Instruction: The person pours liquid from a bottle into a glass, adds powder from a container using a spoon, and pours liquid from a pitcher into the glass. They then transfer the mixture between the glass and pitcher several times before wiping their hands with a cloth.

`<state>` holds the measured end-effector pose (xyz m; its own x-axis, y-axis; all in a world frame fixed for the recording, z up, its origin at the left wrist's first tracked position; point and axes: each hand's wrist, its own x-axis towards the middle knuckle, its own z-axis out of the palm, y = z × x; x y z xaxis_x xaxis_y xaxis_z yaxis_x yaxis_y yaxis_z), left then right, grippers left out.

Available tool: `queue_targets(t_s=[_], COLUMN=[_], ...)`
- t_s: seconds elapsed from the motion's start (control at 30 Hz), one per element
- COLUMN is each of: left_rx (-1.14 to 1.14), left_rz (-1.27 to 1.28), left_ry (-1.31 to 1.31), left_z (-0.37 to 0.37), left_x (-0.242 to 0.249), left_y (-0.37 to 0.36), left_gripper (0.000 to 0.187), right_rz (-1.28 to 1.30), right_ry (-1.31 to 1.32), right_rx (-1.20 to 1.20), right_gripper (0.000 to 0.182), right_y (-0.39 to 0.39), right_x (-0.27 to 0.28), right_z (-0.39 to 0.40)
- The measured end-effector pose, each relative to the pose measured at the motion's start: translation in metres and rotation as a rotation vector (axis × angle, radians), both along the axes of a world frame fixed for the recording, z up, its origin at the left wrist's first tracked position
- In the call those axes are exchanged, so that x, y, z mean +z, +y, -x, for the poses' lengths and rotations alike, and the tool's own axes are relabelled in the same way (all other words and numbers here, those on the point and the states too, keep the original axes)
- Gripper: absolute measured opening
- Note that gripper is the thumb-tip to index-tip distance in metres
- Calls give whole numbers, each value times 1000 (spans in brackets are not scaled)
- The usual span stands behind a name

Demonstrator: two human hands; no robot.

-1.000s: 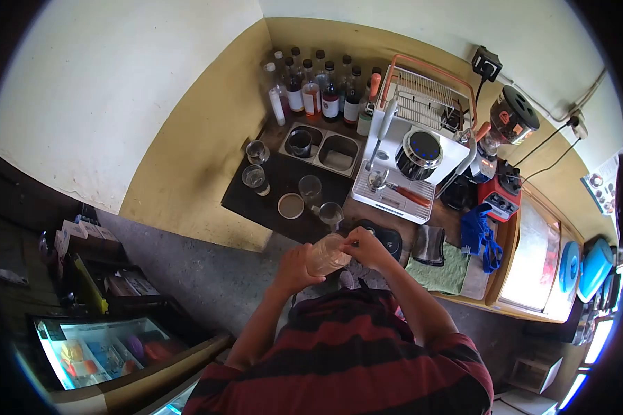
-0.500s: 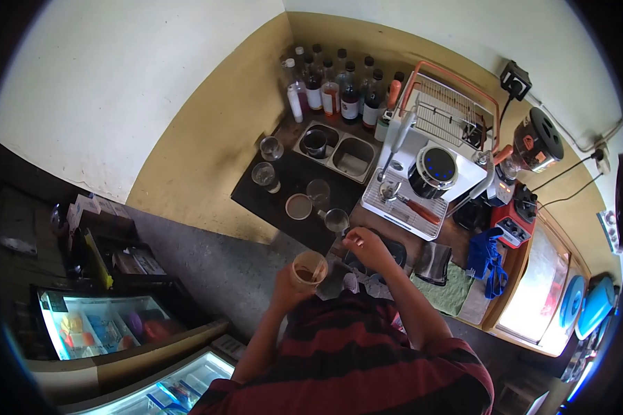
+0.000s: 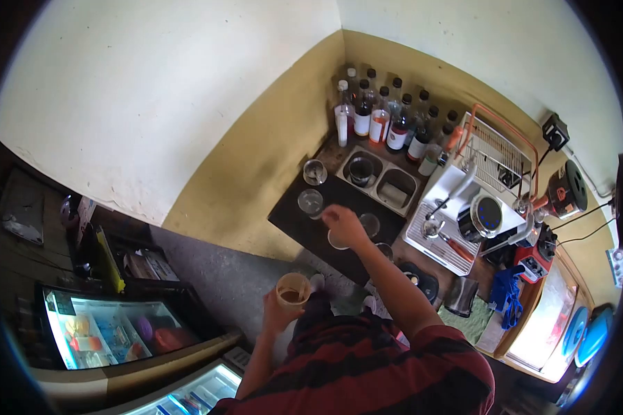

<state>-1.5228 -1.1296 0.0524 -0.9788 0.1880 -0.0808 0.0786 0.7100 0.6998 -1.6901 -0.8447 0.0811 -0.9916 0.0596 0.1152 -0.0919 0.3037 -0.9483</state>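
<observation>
Beige cup (image 3: 293,290) within curled left fingers (image 3: 268,301), right fingers (image 3: 331,216) loosely bent, hold unclear.

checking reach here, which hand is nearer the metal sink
Right. The right hand is over the dark counter, a little short of the metal sink; the left hand is farther away, near the striped shirt, holding a container.

A person in a short-sleeved shirt (image 3: 374,353) striped dark red and black.
Broad, uneven bands run across the back and onto the right sleeve (image 3: 457,349); the left hand (image 3: 278,315) and right hand (image 3: 342,225) are bare. Farther out show dark trousers (image 3: 314,322) and pale shoes (image 3: 317,281).
</observation>
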Motion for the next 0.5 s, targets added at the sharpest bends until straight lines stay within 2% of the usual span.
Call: queue_targets(t_s=[0.03,0.1,0.13,0.2,0.23,0.3,0.33,0.47,0.5], left_rx=[-31,-7,4,17,26,-2,-16,30,21], left_rz=[14,-10,-20,34,60,55,56,69,45], left_ry=[24,-107,-174,-83,-39,-73,-92,-132,-148], left_z=[9,32,45,55,58,72,78,89,91], left_x=[5,38,47,17,4,10,15,11,9], left_y=[-8,-14,-19,-49,-61,-76,-84,-113,-122], left_gripper=[95,94,93,91,90,88,87,84,84], right_rz=[-19,-53,-157,-368,-447,-603,-896,-1052,-1058], right_ry=[-25,-73,-33,40,-37,-181,-324,-358,-390], right_rx=[-19,-57,-101,-187,-166,-122,62,-146,-124], right_gripper=[19,23,22,20,25,35,50,38,36], right_y=[-2,-8,-12,-18,-19,-13,-8,-33,-37], right_x=[4,12,8,-23,-45,-91,-104,-88,-100], right_z=[23,70,95,145,167,217,244,239,241])
